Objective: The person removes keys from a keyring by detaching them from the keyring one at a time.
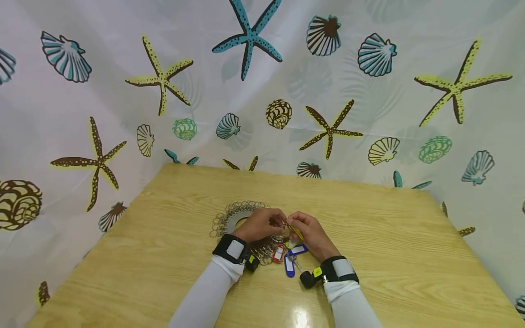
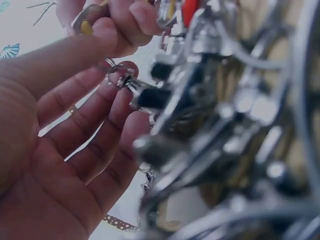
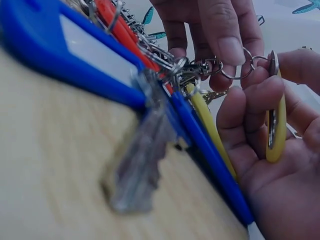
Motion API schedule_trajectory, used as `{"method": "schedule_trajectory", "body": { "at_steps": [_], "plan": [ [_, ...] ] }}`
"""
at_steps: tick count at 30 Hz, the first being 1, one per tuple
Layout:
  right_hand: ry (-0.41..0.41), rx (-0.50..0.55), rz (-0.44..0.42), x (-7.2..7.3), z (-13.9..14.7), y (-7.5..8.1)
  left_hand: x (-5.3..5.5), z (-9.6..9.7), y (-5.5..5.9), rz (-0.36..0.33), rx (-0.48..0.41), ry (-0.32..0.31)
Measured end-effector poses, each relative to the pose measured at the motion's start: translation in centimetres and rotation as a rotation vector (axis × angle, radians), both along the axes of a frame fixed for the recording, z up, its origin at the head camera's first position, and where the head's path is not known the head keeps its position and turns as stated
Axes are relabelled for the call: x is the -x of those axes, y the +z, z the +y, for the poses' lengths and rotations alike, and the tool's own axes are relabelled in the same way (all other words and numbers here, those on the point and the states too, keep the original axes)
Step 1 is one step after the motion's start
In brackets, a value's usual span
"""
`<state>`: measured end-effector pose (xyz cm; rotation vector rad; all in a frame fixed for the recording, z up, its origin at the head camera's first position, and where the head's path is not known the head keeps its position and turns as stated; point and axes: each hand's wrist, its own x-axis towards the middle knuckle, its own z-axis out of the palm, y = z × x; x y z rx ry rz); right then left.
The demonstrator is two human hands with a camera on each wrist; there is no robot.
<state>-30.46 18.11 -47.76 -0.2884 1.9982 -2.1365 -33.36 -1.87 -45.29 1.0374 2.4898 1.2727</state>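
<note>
My right hand (image 1: 310, 233) holds a yellow key tag (image 3: 280, 132) with a metal key beside it, between thumb and curled fingers. Opposite it, my left hand (image 1: 262, 224) pinches a small split ring (image 3: 239, 70) with thumb and fingertips. The ring links to a metal clasp (image 3: 204, 66) on one side and to a smaller ring at the key's end on the other. Both hands meet above the right edge of a round grey disc (image 1: 233, 222) bordered by many metal clasps and rings. In the left wrist view, blurred clasps (image 2: 200, 130) crowd beside the left fingers.
A red key tag (image 1: 279, 253) and two blue key tags (image 1: 289, 267) lie right of the disc. Another yellow tag (image 3: 210, 125) sits among them, and a loose-hanging key (image 3: 137, 165) shows close up. A curtain (image 1: 262, 91) with starfish and shells stands behind the wooden table (image 1: 389, 237).
</note>
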Motion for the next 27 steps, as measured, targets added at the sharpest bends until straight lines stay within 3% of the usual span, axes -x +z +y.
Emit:
{"method": "schedule_trajectory", "body": {
  "at_steps": [6, 14, 27],
  "plan": [
    [-0.043, -0.086, 0.028, 0.0, 0.0, 0.3, -0.1, 0.0, 0.2, -0.001, -0.008, -0.016],
    [-0.072, -0.169, 0.054, -0.1, -0.1, 0.8, 0.1, 0.2, -0.1, 0.059, 0.005, 0.058],
    [-0.094, -0.267, 0.132, 0.0, -0.6, 1.2, 0.0, 0.0, -0.1, 0.08, -0.019, 0.111]
  ]
}}
